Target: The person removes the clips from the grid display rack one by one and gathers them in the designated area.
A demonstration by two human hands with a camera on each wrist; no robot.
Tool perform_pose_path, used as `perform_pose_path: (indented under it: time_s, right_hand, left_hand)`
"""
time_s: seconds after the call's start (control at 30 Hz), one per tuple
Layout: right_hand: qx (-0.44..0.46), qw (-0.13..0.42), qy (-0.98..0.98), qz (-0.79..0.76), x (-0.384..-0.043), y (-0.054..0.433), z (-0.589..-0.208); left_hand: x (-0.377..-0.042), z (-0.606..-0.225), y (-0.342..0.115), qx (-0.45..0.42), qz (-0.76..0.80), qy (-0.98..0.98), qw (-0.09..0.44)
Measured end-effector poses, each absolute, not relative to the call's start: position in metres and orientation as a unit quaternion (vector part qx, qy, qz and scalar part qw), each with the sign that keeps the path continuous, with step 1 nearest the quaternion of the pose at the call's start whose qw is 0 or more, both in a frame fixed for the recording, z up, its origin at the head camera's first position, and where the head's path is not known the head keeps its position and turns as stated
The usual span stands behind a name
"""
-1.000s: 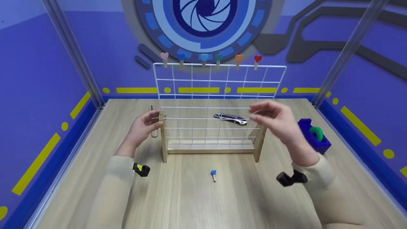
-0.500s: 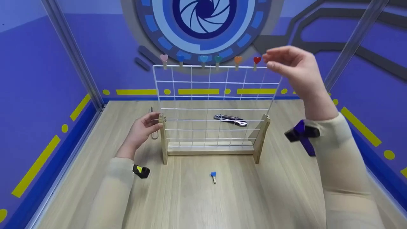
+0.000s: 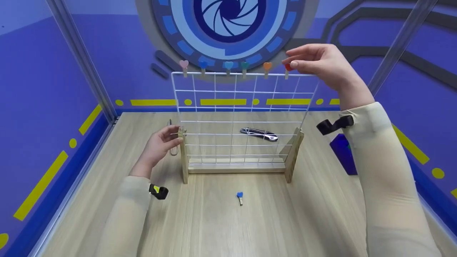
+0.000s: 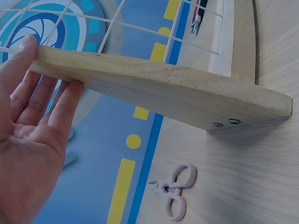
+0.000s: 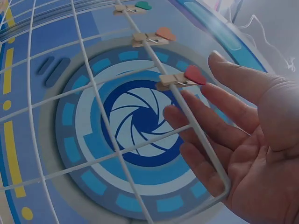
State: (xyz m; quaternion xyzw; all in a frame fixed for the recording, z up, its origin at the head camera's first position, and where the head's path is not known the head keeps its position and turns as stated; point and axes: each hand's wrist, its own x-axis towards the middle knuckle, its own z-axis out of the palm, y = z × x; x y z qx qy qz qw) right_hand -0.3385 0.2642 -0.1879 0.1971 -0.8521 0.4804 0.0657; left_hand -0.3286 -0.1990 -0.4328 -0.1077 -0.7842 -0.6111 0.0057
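Observation:
A white wire grid (image 3: 235, 93) stands in a wooden frame (image 3: 235, 167). My left hand (image 3: 159, 147) holds the frame's left side post (image 4: 154, 86), thumb on one side and fingers on the other. At the grid's top right corner, my right hand (image 3: 332, 67) surrounds a red heart clothespin (image 5: 190, 76) with loosely bent fingers. In the right wrist view, gaps show between the thumb, the index finger and the red heart. Several heart clothespins line the top wire, among them an orange one (image 3: 267, 66) and a pink one (image 3: 184, 65).
A blue heart clothespin (image 3: 240, 197) lies on the table in front of the frame. Behind the grid lies a dark tool (image 3: 257, 133) with a silver end. Scissors (image 4: 176, 190) lie left of the frame. The right sleeve partly hides a dark blue tape dispenser (image 3: 342, 153).
My right hand has risen from beside the right post to the top right corner, then moved left around the red heart clothespin. The left hand stays on the post.

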Motion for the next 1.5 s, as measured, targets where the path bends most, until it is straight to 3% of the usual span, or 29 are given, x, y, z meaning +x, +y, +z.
perform_pose_path:
  time_s: [0.2,0.73,1.13,1.5]
  right_hand:
    - [0.177,0.048,-0.865,0.468,-0.34,0.262,-0.188]
    - [0.139,0.101,-0.875,0.452,-0.338,0.258,-0.191]
    - [0.188,0.161,-0.828,0.502,-0.334,0.253,-0.19]
    - [0.223,0.152,-0.816,0.511,-0.317,0.25,-0.189]
  left_hand:
    - [-0.328,-0.432,-0.198,-0.105,-0.611,-0.784,0.005]
    - [-0.327,-0.432,-0.199,-0.11,-0.611,-0.784,0.008]
    - [-0.326,-0.432,-0.198,-0.11,-0.612,-0.783,0.009]
    - [-0.326,-0.432,-0.197,-0.109,-0.613,-0.782,0.01]
